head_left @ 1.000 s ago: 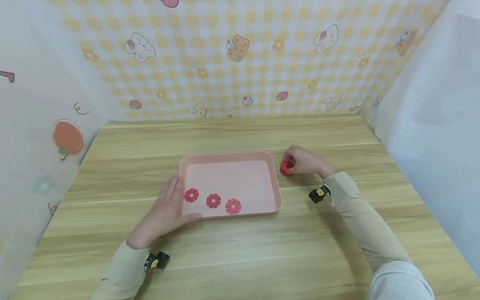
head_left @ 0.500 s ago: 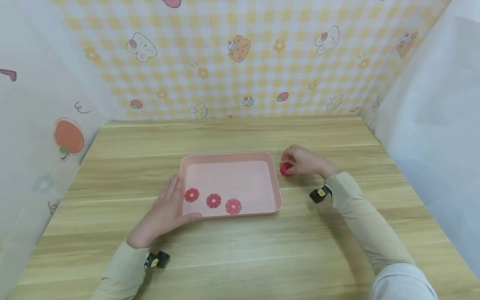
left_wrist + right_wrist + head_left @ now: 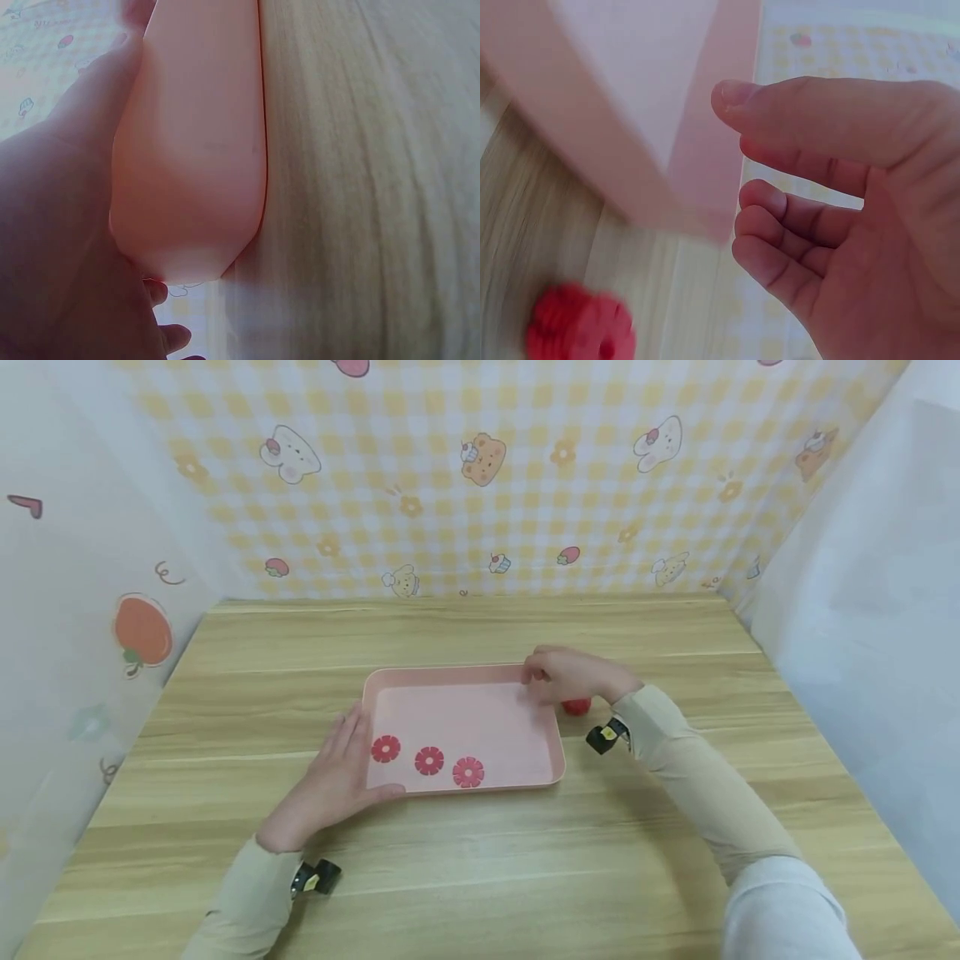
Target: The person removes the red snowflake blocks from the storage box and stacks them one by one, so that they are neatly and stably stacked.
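Note:
A shallow pink tray lies on the table. Along its near side, several notched discs lie flat: a red disc, a second red disc and a pink disc. My left hand rests against the tray's left near corner, fingers along the outer left wall and thumb at the front rim. Over the tray's right rim is my right hand, blurred at the fingertips. In the right wrist view its fingers bend loosely, with no disc visible between them. A stack of red discs stands outside the tray, partly hidden in the head view.
The wood-grain table extends around the tray. A yellow checked backdrop stands behind it, with a white patterned panel at left and a white sheet at right.
My right hand has left the stack of red discs and moved left over the tray's right rim. The left hand, the tray and the discs in it hold their places.

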`<state>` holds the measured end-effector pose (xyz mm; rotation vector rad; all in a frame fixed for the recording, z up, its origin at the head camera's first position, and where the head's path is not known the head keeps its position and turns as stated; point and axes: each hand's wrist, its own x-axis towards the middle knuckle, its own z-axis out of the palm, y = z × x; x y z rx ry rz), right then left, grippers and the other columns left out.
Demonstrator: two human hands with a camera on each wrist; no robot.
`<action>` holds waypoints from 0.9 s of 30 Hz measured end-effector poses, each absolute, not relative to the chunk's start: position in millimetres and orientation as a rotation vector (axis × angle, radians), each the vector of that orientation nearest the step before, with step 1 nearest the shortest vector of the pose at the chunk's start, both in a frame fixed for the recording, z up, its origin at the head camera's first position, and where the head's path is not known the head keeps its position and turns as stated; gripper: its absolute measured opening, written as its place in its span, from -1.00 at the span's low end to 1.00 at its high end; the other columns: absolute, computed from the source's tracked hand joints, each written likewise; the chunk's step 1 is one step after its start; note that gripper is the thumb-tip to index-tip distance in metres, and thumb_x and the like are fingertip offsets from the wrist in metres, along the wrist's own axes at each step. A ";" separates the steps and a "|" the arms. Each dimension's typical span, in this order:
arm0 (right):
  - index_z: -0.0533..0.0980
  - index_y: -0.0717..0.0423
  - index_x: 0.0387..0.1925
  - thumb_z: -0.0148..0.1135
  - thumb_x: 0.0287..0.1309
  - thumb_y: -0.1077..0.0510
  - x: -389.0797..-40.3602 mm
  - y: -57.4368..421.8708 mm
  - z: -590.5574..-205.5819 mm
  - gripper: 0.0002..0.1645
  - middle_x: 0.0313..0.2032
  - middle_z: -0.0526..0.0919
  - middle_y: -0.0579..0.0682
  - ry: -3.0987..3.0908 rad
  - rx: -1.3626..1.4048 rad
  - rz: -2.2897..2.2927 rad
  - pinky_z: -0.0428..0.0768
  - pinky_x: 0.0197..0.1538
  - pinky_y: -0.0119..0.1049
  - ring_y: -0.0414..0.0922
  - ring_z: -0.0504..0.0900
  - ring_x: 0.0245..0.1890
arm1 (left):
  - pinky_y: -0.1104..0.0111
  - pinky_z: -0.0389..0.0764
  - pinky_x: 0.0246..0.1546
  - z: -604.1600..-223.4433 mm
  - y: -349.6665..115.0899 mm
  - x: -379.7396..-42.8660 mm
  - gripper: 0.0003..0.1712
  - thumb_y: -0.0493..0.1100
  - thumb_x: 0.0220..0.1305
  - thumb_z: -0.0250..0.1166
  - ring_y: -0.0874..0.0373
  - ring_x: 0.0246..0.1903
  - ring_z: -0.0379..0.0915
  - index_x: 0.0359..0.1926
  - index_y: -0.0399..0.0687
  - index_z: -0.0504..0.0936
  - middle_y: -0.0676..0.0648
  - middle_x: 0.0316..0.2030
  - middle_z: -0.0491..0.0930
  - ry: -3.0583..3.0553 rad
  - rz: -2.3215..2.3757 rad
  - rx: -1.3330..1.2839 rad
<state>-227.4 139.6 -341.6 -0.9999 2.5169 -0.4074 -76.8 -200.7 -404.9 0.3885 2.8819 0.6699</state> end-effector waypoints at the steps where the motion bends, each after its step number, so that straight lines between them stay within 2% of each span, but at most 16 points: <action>1: 0.57 0.16 -0.05 0.23 0.16 0.19 -228.0 134.0 -342.1 -0.70 -0.19 0.54 0.05 2.509 -1.009 -0.390 0.49 -0.07 -0.20 -0.06 0.45 -0.20 | -0.19 -0.07 0.38 -405.2 -200.8 -76.9 0.38 0.33 -0.04 0.39 -0.31 0.44 -0.31 0.46 -0.37 -0.20 -0.38 0.47 -0.22 2.880 0.671 0.385; 16: 0.53 0.06 -0.04 0.32 0.13 0.14 -227.4 52.1 -361.6 -0.67 -0.21 0.53 -0.06 2.283 -1.219 -0.300 0.47 -0.04 -0.32 -0.13 0.44 -0.18 | -0.19 -0.08 0.38 -410.5 -201.9 -77.8 0.42 0.36 -0.06 0.39 -0.28 0.45 -0.34 0.48 -0.30 -0.26 -0.33 0.48 -0.27 2.864 0.693 0.362; 22: 0.53 -0.10 -0.09 0.32 0.13 0.11 -222.8 34.5 -368.0 -0.71 -0.21 0.55 -0.18 2.256 -1.232 -0.273 0.48 -0.01 -0.35 -0.19 0.47 -0.17 | -0.22 -0.05 0.36 -410.7 -201.3 -77.9 0.44 0.37 -0.10 0.41 -0.30 0.45 -0.32 0.48 -0.27 -0.25 -0.31 0.49 -0.25 2.863 0.715 0.342; 27: 0.50 -0.14 -0.13 0.36 0.06 0.13 -217.5 24.2 -372.6 -0.68 -0.25 0.54 -0.22 2.225 -1.295 -0.244 0.48 -0.05 -0.37 -0.21 0.47 -0.20 | -0.19 -0.08 0.39 -409.4 -202.5 -77.5 0.44 0.37 -0.10 0.40 -0.27 0.46 -0.34 0.49 -0.24 -0.26 -0.28 0.49 -0.27 2.866 0.720 0.326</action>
